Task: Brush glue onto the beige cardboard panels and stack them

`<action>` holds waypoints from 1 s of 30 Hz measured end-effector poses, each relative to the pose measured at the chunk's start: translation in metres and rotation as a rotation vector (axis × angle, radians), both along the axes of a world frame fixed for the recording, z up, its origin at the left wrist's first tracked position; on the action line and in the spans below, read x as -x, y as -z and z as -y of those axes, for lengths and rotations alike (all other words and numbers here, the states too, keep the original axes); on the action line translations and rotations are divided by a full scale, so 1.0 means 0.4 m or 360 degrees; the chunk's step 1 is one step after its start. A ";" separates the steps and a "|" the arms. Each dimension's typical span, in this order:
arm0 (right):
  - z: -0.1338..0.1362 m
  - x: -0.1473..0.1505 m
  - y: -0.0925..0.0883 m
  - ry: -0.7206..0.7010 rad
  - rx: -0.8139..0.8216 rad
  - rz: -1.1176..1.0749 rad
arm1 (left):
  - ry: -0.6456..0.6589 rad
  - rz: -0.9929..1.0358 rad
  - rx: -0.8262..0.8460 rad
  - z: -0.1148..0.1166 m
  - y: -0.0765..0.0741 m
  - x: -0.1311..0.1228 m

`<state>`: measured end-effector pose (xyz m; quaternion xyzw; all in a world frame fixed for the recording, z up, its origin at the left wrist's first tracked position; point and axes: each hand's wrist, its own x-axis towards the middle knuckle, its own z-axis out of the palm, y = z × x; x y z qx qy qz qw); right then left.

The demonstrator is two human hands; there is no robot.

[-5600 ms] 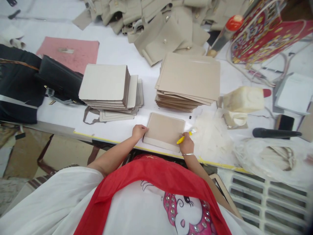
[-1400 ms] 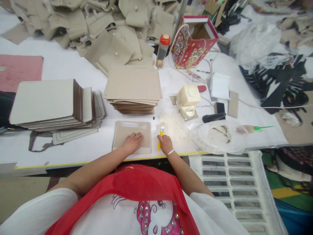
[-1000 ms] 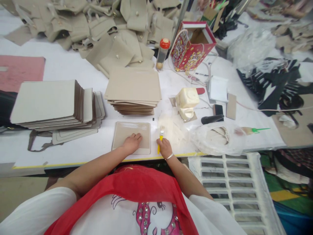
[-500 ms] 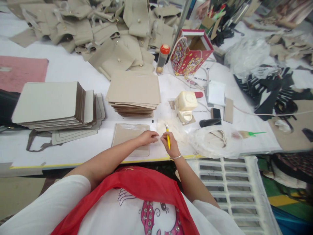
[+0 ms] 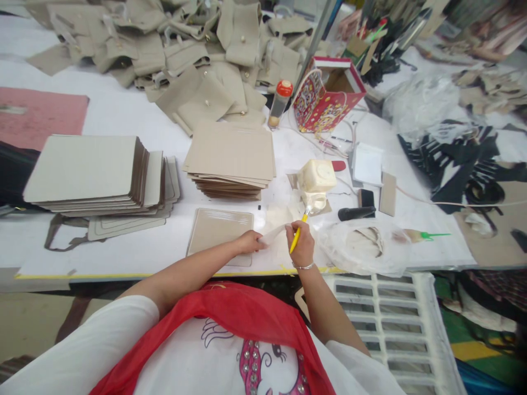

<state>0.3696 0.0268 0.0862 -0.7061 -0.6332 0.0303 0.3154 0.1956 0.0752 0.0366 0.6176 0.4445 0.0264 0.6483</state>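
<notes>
Since the earlier view, the left hand (image 5: 249,242) has slid to the right edge of the beige panel (image 5: 218,233), which lies flat on the white surface (image 5: 123,258) just right of the stacked boards (image 5: 93,173). Its fingers pinch a pale strip (image 5: 272,235) reaching across to the right hand (image 5: 302,245), clenched around a yellow-handled brush (image 5: 292,246), whose bristles sit just beside a white plastic jug (image 5: 315,178).

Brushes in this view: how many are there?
2. A yellow-handled brush is gripped in the right hand; a green-handled brush lies on the table beside the plastic bag. Others may be hidden in the clutter.
</notes>
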 end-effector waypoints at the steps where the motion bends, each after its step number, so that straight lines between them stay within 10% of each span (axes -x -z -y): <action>1: -0.006 -0.010 -0.012 0.0018 -0.0050 0.0047 | -0.0012 -0.0032 0.0036 0.004 0.012 0.001; 9: -0.012 -0.062 -0.109 0.0106 -0.0133 0.0283 | -0.0147 0.0149 0.0278 0.002 0.033 -0.019; 14: 0.002 -0.072 -0.124 0.0199 -0.0065 0.0185 | -0.0014 0.0346 0.0531 -0.005 -0.003 0.085; 23: -0.009 0.136 0.058 -0.0016 0.0246 -0.0385 | -0.0658 -0.0017 0.0399 0.004 -0.003 0.393; 30: -0.096 0.244 0.186 0.0033 0.0241 -0.0523 | -0.1220 -0.0318 0.0000 -0.087 0.047 0.461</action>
